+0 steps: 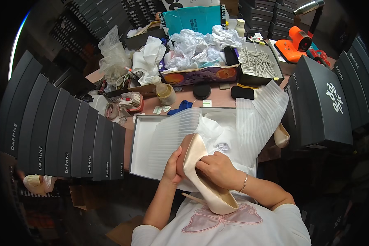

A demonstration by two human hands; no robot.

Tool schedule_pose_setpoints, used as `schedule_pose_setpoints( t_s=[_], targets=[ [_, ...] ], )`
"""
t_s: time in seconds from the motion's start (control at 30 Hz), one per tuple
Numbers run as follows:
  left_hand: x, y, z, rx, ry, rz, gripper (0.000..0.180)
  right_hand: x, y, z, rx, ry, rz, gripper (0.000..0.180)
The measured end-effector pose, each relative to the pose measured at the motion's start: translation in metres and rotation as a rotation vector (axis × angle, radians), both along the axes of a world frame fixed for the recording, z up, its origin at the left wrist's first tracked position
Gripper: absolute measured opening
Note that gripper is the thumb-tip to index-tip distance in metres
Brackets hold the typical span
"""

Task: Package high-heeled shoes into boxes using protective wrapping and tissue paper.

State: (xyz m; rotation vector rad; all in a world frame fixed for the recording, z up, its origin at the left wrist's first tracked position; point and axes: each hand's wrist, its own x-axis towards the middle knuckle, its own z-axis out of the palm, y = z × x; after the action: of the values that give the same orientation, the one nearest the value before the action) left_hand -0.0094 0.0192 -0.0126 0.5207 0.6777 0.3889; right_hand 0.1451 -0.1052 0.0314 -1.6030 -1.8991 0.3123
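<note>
A cream satin high-heeled shoe (213, 197) is held close to my chest, its toe pointing up and away and its thin heel sticking out to the left. My left hand (175, 167) is wrapped round the front of the shoe at its sole. The fingers of my right hand (217, 167) reach into the shoe's opening; their tips are hidden inside. Just beyond lies an open shoebox (142, 149) with white tissue paper (211, 129) and ribbed foam wrap (261, 119) spilling out. Another cream shoe (281, 136) lies at the box's right, partly covered by the wrap.
Dark shoeboxes stand in rows at left (67, 135) and right (320, 106). Along the back are a carton of crumpled paper (201, 76), a box of white sticks (256, 61), a bottle (165, 92) and an orange tool (293, 43). A blue cloth (180, 107) lies nearer.
</note>
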Motion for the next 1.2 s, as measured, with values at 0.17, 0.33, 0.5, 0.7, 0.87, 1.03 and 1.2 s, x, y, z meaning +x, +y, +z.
schedule_pose_setpoints(
  t_s=[0.17,0.33,0.5,0.7,0.87,1.03,1.2],
  targets=[
    [-0.01,0.004,-0.011,-0.03,-0.065,0.065,0.053,0.055,0.011,-0.015,-0.085,0.093,-0.301,0.025],
    [-0.001,0.004,-0.007,-0.043,-0.055,0.039,0.052,0.088,0.018,-0.153,-0.431,-0.233,-0.352,0.029],
    [-0.008,0.009,-0.012,-0.091,-0.037,0.057,0.052,0.068,-0.002,-0.049,-0.091,0.265,-0.394,0.027],
    [0.007,0.005,-0.005,-0.086,-0.069,-0.03,0.055,0.017,-0.01,0.007,-0.03,0.092,-0.047,0.037],
    [0.007,-0.004,0.005,0.01,-0.093,-0.013,0.062,0.0,0.031,0.003,0.123,0.003,-0.203,0.075],
    [0.002,-0.007,-0.001,0.044,-0.1,0.021,0.064,-0.012,0.03,0.001,-0.083,0.145,-0.119,0.093],
    [-0.007,-0.007,-0.015,0.027,-0.051,0.039,0.062,0.03,0.02,-0.011,-0.213,0.498,0.208,0.092]
  ],
)
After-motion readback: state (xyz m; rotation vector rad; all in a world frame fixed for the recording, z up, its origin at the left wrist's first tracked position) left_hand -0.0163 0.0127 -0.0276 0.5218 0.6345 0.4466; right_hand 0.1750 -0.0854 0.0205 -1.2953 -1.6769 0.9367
